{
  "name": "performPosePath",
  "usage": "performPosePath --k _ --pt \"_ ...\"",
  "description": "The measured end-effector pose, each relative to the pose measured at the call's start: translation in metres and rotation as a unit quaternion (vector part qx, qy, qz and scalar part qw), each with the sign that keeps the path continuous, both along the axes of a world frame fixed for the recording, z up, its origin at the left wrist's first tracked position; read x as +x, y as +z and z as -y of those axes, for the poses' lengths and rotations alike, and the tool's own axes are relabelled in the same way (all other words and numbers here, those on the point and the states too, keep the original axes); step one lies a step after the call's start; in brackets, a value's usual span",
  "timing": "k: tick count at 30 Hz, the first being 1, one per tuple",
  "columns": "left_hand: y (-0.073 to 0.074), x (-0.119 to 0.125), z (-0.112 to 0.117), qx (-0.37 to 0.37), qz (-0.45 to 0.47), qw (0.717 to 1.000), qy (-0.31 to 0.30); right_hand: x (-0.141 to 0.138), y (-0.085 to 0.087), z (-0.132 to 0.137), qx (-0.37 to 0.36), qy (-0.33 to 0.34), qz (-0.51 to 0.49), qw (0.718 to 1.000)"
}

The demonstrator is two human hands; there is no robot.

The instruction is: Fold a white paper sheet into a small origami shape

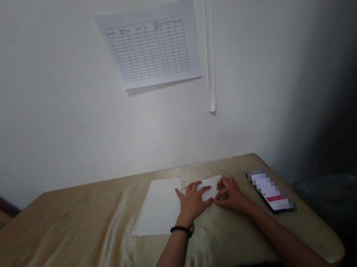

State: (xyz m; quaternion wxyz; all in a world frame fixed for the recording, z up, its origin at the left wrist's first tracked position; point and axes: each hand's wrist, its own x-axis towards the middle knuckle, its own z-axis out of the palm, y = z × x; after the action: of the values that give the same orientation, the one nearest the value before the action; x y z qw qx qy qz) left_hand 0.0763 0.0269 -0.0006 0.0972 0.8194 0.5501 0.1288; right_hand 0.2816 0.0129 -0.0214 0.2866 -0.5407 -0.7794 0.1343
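A small piece of white paper (210, 183), smaller than the sheet beside it, lies on the cloth between my two hands. My left hand (192, 202), with a black band at the wrist, rests spread and flat across the small paper's left part. At the paper's right edge, my right hand (231, 194) has its fingers curled, with thumb and fingertips closed on the edge near the lower corner. A larger loose-leaf sheet (158, 206) with punched holes along its left side lies flat to the left, partly under my left hand. Some of the small paper is hidden by my fingers.
A shiny beige cloth (90, 241) with folds on the left covers the table. A phone (272, 195) with its screen lit lies at the right. A printed table sheet (153, 48) and a white strip (211, 63) are on the wall behind.
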Motion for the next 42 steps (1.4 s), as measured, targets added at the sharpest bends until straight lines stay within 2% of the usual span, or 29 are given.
performPosePath --k 9,21,30,36,42 --pt "0.002 -0.001 0.001 0.000 -0.009 1.000 -0.004 0.001 -0.001 -0.001 0.014 -0.039 -0.030 0.999" --pt "0.001 -0.001 0.000 0.000 -0.009 1.000 -0.007 0.010 -0.004 -0.010 0.043 -0.158 -0.023 0.986" --pt "0.001 -0.001 0.000 -0.007 -0.026 1.000 -0.005 0.015 0.000 -0.014 0.068 -0.240 0.028 0.968" --pt "-0.002 -0.002 -0.001 0.005 -0.010 1.000 -0.007 0.016 0.000 -0.013 0.069 -0.258 0.045 0.962" --pt "-0.002 -0.001 -0.001 0.001 -0.016 1.000 -0.006 0.023 -0.007 -0.017 0.055 -0.262 0.012 0.964"
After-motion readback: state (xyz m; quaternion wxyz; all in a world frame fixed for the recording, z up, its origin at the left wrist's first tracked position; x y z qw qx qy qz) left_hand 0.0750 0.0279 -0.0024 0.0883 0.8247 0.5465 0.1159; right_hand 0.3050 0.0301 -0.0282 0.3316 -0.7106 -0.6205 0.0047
